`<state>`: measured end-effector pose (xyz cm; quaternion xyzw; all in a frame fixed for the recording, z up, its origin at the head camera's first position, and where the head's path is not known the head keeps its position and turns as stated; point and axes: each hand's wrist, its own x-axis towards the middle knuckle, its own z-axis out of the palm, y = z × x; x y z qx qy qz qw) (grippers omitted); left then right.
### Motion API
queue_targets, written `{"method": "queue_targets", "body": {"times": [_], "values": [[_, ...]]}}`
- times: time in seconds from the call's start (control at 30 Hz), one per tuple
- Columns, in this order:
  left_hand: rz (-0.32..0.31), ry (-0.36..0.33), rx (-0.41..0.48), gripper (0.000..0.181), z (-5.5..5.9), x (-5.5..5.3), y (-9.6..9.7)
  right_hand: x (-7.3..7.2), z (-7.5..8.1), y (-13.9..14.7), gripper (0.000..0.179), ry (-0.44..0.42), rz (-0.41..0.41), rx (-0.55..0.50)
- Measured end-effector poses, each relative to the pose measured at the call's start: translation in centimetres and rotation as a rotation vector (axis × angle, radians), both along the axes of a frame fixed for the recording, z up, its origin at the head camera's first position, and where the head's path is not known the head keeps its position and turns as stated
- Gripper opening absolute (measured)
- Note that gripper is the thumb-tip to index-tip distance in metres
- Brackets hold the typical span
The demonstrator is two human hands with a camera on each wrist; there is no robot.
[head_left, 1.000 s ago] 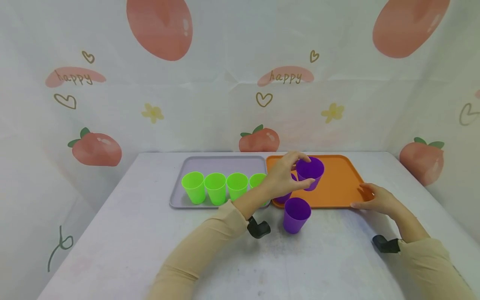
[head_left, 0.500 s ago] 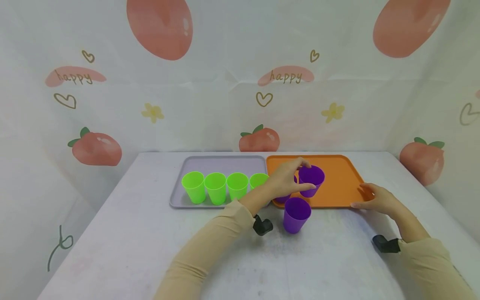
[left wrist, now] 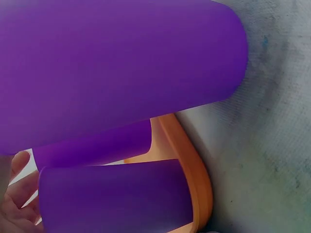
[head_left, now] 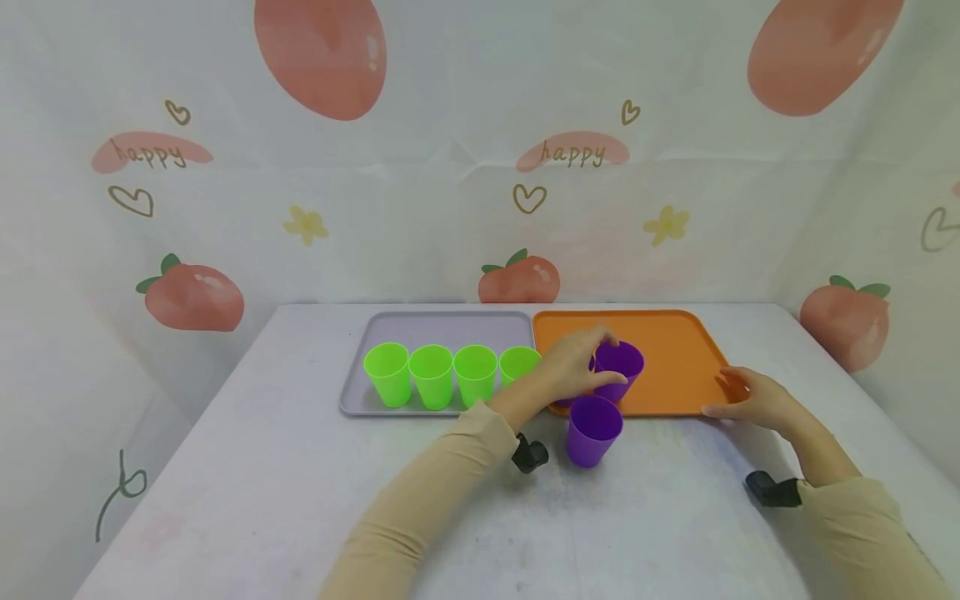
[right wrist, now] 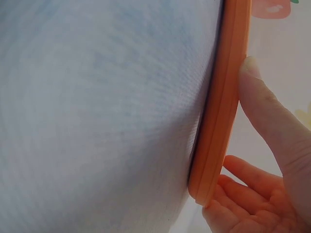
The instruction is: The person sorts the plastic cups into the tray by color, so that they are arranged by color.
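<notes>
Above the front left part of the orange tray (head_left: 675, 362), my left hand (head_left: 566, 367) holds a purple cup (head_left: 622, 360) upright between thumb and fingers. I cannot tell whether its base touches the tray. A second purple cup (head_left: 565, 402) stands in the tray, mostly hidden behind that hand. Another purple cup (head_left: 592, 437) is on the table in front of the tray and fills much of the left wrist view. At the tray's front right corner, my right hand (head_left: 757, 398) grips the rim, its thumb (right wrist: 260, 99) along the front edge and its fingers at the side.
Left of the orange tray, edge to edge, lies a grey tray (head_left: 442, 319). A row of several bright green cups (head_left: 432, 379) stands in it, the rightmost partly covered by the left hand. A printed cloth (head_left: 420, 233) hangs behind the white table (head_left: 285, 483).
My left hand has lowered the purple cup towards the orange tray, closer to the front edge. The right hand has stayed at the tray's corner.
</notes>
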<state>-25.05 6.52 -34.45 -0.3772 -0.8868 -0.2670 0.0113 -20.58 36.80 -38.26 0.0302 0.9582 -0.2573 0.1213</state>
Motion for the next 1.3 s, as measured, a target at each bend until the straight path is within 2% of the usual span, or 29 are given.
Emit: {"method": "queue_targets", "body": {"times": [0.4,0.87,1.13,1.3], "values": [[0.034,0.033,-0.065,0.048,-0.2,0.3,0.4,0.1,0.0,0.0,0.103,-0.002,0.000,0.005],[0.096,0.011,-0.098,0.053,-0.4,0.3,0.7,0.1,0.0,0.0,0.103,-0.003,0.000,0.008],[0.075,0.023,-0.045,0.052,-0.1,0.5,0.1,0.0,0.0,0.1,0.102,0.006,0.001,0.013],[0.049,0.006,0.005,0.049,0.3,0.8,-0.6,0.0,0.1,0.0,0.105,0.009,-0.001,0.013]]}}
